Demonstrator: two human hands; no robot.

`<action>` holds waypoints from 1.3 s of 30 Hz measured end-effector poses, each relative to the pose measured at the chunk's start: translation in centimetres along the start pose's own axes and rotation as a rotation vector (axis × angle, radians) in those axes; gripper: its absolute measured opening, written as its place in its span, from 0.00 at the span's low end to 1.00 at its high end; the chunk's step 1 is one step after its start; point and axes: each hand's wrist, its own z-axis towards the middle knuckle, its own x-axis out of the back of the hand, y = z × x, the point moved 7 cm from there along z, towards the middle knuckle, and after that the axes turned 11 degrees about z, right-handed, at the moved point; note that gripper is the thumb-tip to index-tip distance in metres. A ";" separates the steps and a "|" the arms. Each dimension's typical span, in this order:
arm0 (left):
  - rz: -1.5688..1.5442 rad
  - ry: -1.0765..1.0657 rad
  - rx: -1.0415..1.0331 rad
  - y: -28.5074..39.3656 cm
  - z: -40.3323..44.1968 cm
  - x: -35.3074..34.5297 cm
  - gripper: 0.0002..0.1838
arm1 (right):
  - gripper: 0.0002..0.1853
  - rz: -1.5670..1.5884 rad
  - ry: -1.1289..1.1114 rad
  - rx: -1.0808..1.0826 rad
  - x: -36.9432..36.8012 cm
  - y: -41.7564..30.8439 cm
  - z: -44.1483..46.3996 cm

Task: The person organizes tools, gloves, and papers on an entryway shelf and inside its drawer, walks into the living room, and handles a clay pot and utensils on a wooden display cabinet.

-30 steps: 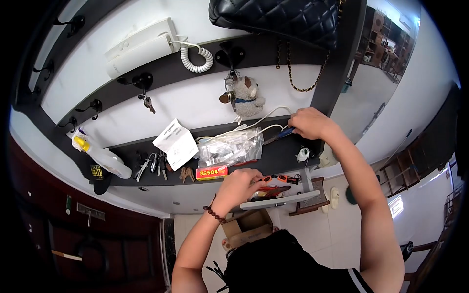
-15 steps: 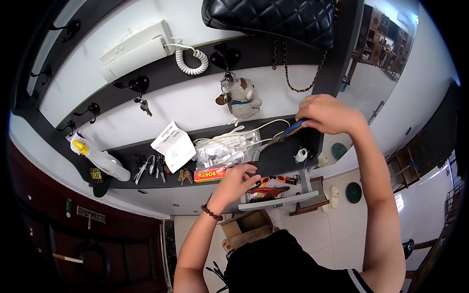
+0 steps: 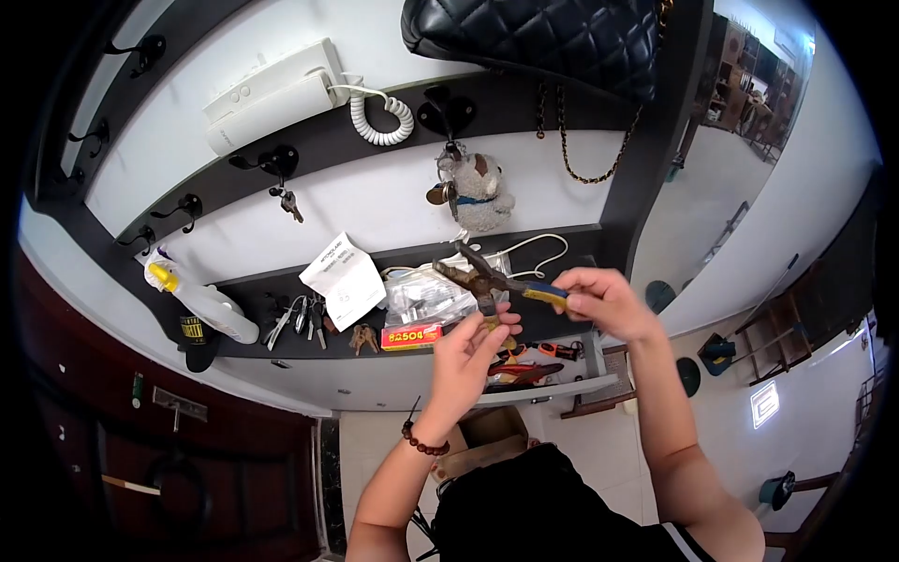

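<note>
A pair of pliers (image 3: 485,278) with dark, worn jaws and blue-and-yellow handles is held above the shelf, its handles spread wide apart. My right hand (image 3: 604,302) grips the end of one handle. Closed around the other handle is my left hand (image 3: 473,351), a beaded bracelet on its wrist. The jaws point up and left, over a clear plastic bag (image 3: 426,298) and a white cable (image 3: 552,245). Just left of my left hand lies a red and yellow box (image 3: 412,337). Below the pliers, an open drawer (image 3: 562,386) contains red-handled tools (image 3: 524,373) and orange-and-black items.
Keys (image 3: 363,339), a white paper (image 3: 345,281), a spray bottle (image 3: 211,307) and a black cap (image 3: 197,347) sit along the shelf. A plush keyring (image 3: 479,201) and a quilted bag (image 3: 543,42) hang above. A cardboard box (image 3: 492,426) stands on the floor below.
My right hand has brought the pliers left and down from the shelf's right side. My left hand has risen slightly and taken hold of the other handle. The handles are now spread.
</note>
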 end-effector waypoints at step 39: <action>0.994 -0.564 0.002 -10.5 -0.3 -3.3 0.31 | 0.27 -0.998 -0.012 0.030 3.1 10.7 -6.4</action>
